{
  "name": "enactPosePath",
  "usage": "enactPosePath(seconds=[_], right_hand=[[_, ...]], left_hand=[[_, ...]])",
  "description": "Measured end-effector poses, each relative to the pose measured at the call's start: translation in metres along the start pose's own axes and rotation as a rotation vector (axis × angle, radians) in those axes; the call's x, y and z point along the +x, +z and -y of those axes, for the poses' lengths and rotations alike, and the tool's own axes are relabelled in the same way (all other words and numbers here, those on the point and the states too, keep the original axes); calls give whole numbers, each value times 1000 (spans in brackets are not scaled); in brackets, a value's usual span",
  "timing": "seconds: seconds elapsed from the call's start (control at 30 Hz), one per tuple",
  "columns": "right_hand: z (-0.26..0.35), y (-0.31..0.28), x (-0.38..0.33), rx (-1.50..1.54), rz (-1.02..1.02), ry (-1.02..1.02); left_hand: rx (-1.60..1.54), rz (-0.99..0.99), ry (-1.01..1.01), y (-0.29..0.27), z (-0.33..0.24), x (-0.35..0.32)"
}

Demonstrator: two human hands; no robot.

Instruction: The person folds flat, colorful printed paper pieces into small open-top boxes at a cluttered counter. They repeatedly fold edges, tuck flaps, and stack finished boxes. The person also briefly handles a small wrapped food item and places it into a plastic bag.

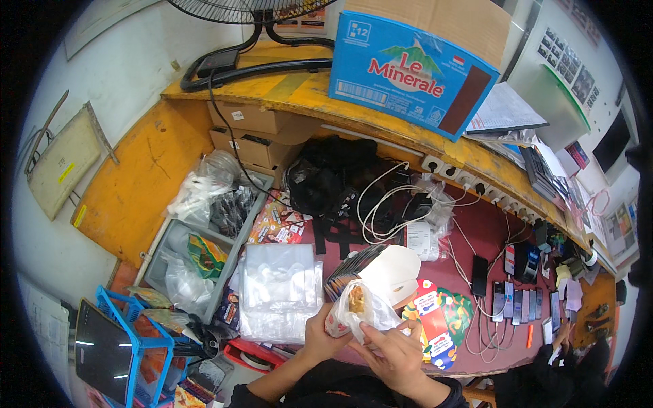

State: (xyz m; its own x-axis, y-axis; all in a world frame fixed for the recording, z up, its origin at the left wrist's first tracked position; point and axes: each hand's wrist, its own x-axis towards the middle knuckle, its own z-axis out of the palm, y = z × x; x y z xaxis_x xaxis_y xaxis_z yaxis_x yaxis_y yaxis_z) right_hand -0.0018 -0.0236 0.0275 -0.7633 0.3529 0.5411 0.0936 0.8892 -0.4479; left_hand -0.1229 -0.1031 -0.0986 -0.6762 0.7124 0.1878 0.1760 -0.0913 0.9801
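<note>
My left hand point(322, 338) grips the side of a thin white plastic bag point(338, 319), its fingers wrapped round it. Browned food point(356, 299), its kind unclear, shows in the bag's open mouth. At the bag's right side, my right hand point(396, 351) pinches the plastic between thumb and fingers. Just beyond the bag lie a white paper box flap point(394, 268) and a stack of dark cards or packets point(352, 267). Clear plastic sleeves point(279, 289) are piled to the left. Colourful printed cards point(435, 319) are fanned out on the right.
A grey divided bin point(235, 255) holds plastic bags at left, near a blue basket point(139, 340). Several phones point(515, 306) and white cables point(371, 211) lie on the red tabletop. A blue carton point(401, 81) stands on the yellow shelf. Another person's hand point(562, 334) is at far right.
</note>
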Motion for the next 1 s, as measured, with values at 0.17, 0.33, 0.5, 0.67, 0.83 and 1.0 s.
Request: enactPosePath(seconds=[0.17,0.33,0.5,0.67,0.83,1.0], right_hand=[[8,13,-10,-71,72,36],[9,20,-17,11,233,-71],[-2,5,-13,450,-68,137],[-15,-13,3,539,-72,350],[-25,-9,0,1233,-54,516],[-26,2,-10,1218,-22,643]], left_hand=[[74,4,59,1,-5,4],[74,-21,110,3,-1,5],[16,-14,288,-5,3,12],[-72,110,541,-6,-2,21],[-186,247,640,-4,-8,23],[-227,259,669,1,-15,22]])
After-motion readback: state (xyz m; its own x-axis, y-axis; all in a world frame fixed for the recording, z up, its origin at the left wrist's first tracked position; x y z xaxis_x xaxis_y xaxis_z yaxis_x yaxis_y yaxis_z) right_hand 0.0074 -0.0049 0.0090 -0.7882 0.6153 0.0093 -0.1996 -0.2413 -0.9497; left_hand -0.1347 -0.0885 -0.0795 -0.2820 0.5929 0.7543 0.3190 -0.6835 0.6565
